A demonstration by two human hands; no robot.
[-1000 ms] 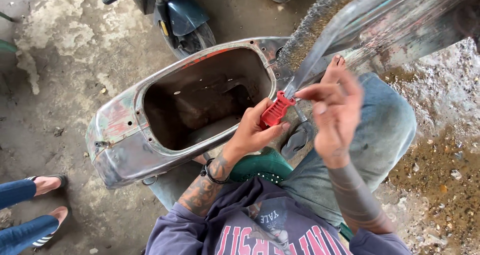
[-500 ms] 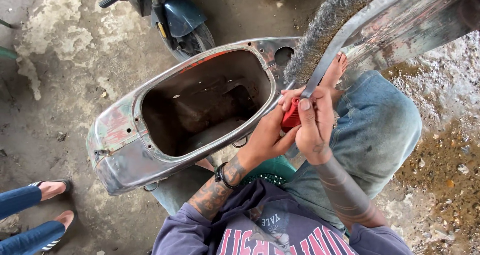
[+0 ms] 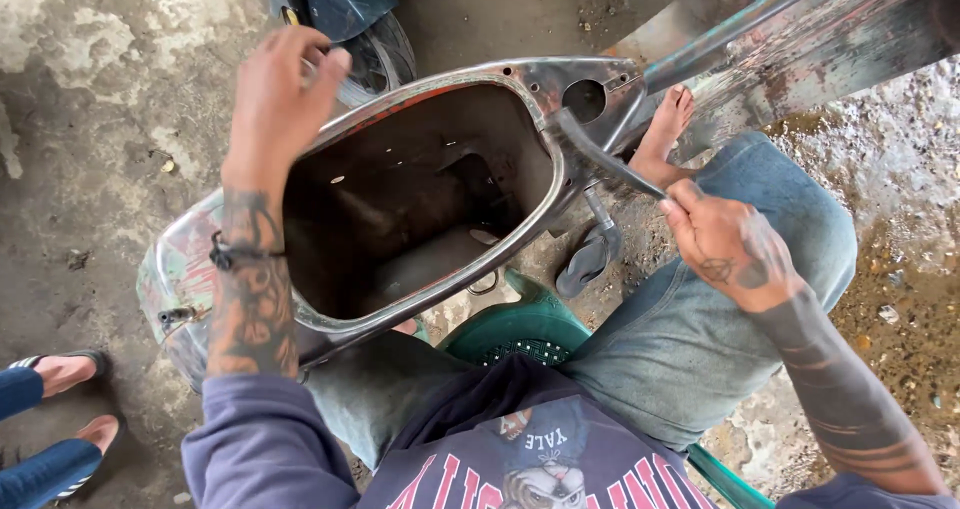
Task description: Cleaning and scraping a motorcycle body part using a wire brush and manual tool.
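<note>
Your right hand (image 3: 728, 252) grips the dark tool (image 3: 610, 161) at centre-right; left hand (image 3: 283, 94) wide open, upper left — the unsteadied scooter shell (image 3: 420, 204) could shift.

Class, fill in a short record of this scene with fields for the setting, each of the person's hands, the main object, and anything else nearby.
Setting: rough concrete floor, seen from above
Left hand: raised over the shell's far rim, fingers curled, holding nothing visible
Right hand: gripping a dark thin tool at the shell's rim
Main object: worn hollow scooter body shell, open side up
Seat: green plastic stool
Nearby: another person's sandalled feet; parked scooter
</note>
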